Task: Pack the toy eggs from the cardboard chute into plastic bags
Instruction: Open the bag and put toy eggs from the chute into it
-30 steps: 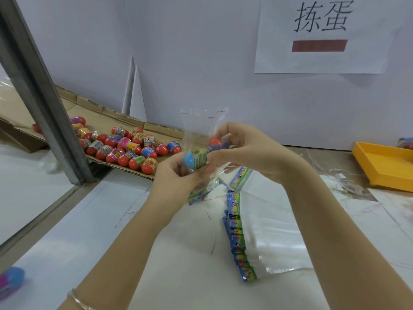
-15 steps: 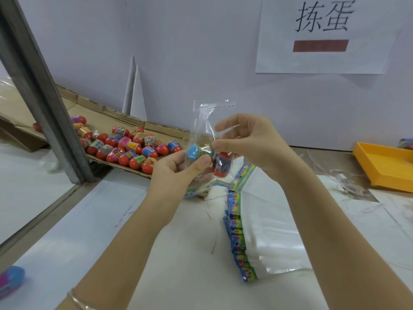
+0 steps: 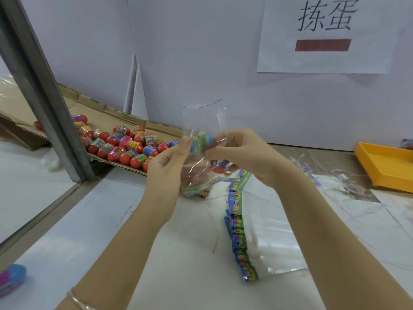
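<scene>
step: bagging, blue egg seemingly sliding into plastic bag, mid-frame | left hand fingers pinching bag; right hand fingers gripping blue egg through film | red egg sitting lower in bag | next: likely nudging egg down, closing mouth | spare eggs waiting on cardboard chute, centre left

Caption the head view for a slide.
A blue toy egg and plastic bag held by left hand and right hand beside the egg-filled cardboard chute.

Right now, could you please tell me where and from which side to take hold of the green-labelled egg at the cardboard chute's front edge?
Pinch the egg across its labelled middle, from above and the front: it lies on its side at the open lower edge of the cardboard chute, neighbours packed behind.
</scene>
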### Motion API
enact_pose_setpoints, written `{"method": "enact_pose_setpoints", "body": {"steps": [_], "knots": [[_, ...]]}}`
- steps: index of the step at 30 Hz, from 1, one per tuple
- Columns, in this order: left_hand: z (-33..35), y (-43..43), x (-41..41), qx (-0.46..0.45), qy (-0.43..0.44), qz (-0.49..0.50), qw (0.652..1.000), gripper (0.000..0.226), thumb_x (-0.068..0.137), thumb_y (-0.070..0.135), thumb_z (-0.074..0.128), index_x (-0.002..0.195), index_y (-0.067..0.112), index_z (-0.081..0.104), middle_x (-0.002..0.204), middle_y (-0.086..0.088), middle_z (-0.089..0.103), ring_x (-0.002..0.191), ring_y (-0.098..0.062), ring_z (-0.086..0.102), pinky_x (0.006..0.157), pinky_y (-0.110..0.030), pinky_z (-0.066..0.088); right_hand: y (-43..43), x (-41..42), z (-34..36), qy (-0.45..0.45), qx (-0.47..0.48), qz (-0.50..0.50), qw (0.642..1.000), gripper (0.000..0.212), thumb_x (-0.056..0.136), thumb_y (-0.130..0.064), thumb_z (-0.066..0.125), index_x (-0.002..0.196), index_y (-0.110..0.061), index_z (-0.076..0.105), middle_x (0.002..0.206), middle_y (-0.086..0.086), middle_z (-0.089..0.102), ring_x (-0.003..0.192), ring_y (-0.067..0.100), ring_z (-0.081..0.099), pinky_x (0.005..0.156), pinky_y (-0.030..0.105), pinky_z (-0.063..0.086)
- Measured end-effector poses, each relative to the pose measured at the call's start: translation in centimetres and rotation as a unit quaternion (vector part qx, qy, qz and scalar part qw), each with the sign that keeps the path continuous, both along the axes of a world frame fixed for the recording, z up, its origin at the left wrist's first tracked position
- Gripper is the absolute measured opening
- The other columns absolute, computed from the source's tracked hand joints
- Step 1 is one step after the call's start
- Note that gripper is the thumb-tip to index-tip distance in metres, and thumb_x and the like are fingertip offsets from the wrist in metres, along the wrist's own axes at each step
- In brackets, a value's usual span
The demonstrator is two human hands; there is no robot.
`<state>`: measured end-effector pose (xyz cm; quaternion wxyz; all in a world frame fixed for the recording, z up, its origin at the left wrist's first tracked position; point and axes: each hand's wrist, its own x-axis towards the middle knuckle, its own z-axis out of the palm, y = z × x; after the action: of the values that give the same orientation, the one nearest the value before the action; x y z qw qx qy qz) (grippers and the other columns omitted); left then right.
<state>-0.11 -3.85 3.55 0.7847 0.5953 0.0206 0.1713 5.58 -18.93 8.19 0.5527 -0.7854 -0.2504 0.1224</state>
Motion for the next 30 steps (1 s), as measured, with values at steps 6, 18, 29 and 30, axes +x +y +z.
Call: {"method": "enact_pose_setpoints", "body": {"steps": [6, 18, 29, 30], "knots": [[0.0, -0.1, 0.1, -0.010, -0.017, -0.011, 1.000, 0.030, 0.076, 0.032, 0.061, 0.096, 0.013, 0.073, 0.091, -0.007, 0.077, 0.081, -0.022, 0.074, 0.064, -0.030, 0.060, 0.3, -0.1, -0.1, 0.022, 0.073, -0.011, 0.997, 0.022, 0.084, -0.024, 0.071, 0.097, -0.007, 0.070, 0.081, 0.009, 0.069, 0.062, 0.012, 0.063, 0.055, 0.024, 0.052], [-0.3, 0.3, 0.6, 0.043, 0.023, 0.035, 0.998, 0.031, 0.102, 0.022, 0.044, 0.104, 0.007, 0.070, 0.099, -0.014, 0.074, 0.088, -0.036, 0.071, 0.083, -0.057, 0.056, 1.7, -0.7, -0.7, 0.023, 0.150, -0.057, 0.987, 0.012, 0.085, -0.026, 0.070, 0.082, -0.014, 0.073, 0.073, 0.003, 0.067, 0.058, 0.008, 0.058, 0.058, 0.020, 0.048], [-1.2, 0.1, 0.6, 0.031, -0.017, -0.052, 0.998, 0.022, 0.069, 0.029, 0.069, 0.087, 0.025, 0.079, 0.092, -0.003, 0.077, 0.086, -0.016, 0.073, 0.071, -0.030, 0.060, 1.9, -0.8, -1.0, -0.069, 0.140, -0.079, 0.984, 0.004, 0.081, -0.017, 0.075, 0.082, -0.016, 0.072, 0.063, -0.001, 0.067, 0.051, 0.007, 0.059, 0.046, 0.023, 0.050], [-1.2, 0.2, 0.8, 0.018, -0.018, -0.035, 0.999, 0.019, 0.069, 0.026, 0.068, 0.085, 0.024, 0.079, 0.089, -0.002, 0.077, 0.083, -0.015, 0.073, 0.066, -0.027, 0.059, 1.9, -0.7, -0.9, -0.059, 0.142, -0.066, 0.986, 0.006, 0.082, -0.018, 0.074, 0.087, -0.016, 0.071, 0.069, 0.007, 0.068, 0.058, 0.012, 0.060, 0.051, 0.029, 0.054]]}}
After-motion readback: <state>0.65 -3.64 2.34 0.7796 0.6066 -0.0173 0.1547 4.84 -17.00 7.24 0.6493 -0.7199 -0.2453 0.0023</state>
